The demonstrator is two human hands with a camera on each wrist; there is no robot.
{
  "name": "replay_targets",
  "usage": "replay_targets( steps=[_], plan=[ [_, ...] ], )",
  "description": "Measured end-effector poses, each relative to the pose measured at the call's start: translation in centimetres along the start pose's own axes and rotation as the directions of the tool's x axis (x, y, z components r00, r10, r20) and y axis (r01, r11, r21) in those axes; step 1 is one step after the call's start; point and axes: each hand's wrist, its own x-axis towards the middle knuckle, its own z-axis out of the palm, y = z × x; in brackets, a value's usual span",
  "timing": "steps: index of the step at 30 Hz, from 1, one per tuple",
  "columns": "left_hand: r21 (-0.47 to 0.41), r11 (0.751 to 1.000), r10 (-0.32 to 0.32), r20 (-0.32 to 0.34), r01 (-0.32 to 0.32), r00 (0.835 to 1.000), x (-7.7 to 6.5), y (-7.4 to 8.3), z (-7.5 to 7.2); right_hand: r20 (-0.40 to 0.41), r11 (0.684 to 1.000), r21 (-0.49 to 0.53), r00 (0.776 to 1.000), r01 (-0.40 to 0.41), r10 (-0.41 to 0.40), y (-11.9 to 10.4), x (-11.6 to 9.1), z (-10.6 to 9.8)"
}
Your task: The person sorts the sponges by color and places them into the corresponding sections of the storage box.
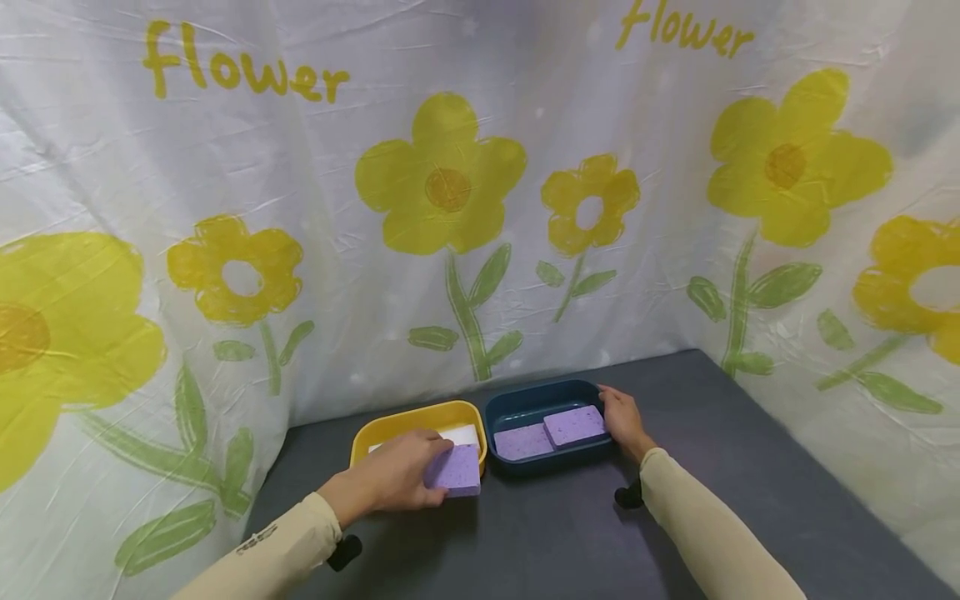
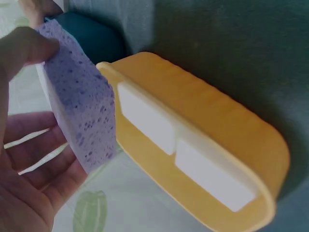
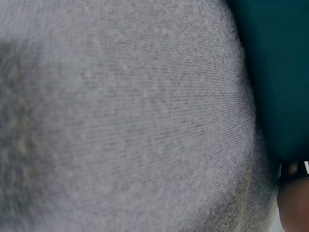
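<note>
My left hand point(image 1: 401, 471) pinches a purple sponge point(image 1: 457, 471) between thumb and fingers, in front of the yellow container point(image 1: 363, 433). The left wrist view shows the thumb on the pitted face of the sponge point(image 2: 82, 96) and the fingers behind it. Two white blocks point(image 2: 207, 174) lie side by side inside the yellow container. Beside it, the dark teal container point(image 1: 525, 400) holds two purple sponges, one point(image 1: 573, 425) partly overlapping the other point(image 1: 521, 442). At that container's right end my right hand point(image 1: 624, 421) grips the rim; part of this grip is hidden.
Both containers stand close together near the back of a dark grey table point(image 1: 570, 533). A white curtain point(image 1: 322, 208) with yellow flowers hangs behind and along the sides. Grey fabric-like surface point(image 3: 135, 116) fills most of the right wrist view.
</note>
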Motion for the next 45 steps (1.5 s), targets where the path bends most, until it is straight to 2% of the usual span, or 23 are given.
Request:
replay_targets(
  steps=[7, 20, 23, 34, 45],
  plan=[
    [0.014, 0.998, -0.063, -0.005, 0.063, 0.998, 2.1, 0.7, -0.5, 0.009, 1.0, -0.001, 1.0, -0.008, 0.008, 0.2, 0.0, 0.3],
    [0.073, 0.997, -0.028, -0.053, 0.031, 0.998, 6.3, 2.4, -0.2, 0.005, 1.0, 0.012, 1.0, 0.006, -0.006, 0.5, 0.2, -0.1],
    [0.067, 0.996, -0.046, -0.055, 0.049, 0.997, 7.2, 2.6, -0.1, 0.006, 1.0, 0.011, 1.0, 0.017, -0.017, 0.3, 0.3, -0.1],
    [-0.007, 0.997, -0.079, -0.021, 0.079, 0.997, 9.8, 2.9, 1.1, -0.012, 0.999, -0.03, 0.999, 0.03, -0.031, 0.0, 0.4, -0.1],
    [-0.004, 0.997, -0.072, -0.025, 0.072, 0.997, 12.5, 4.1, 2.7, -0.032, 0.999, -0.02, 0.999, 0.033, -0.033, 0.0, 0.3, 0.0]
  ],
)
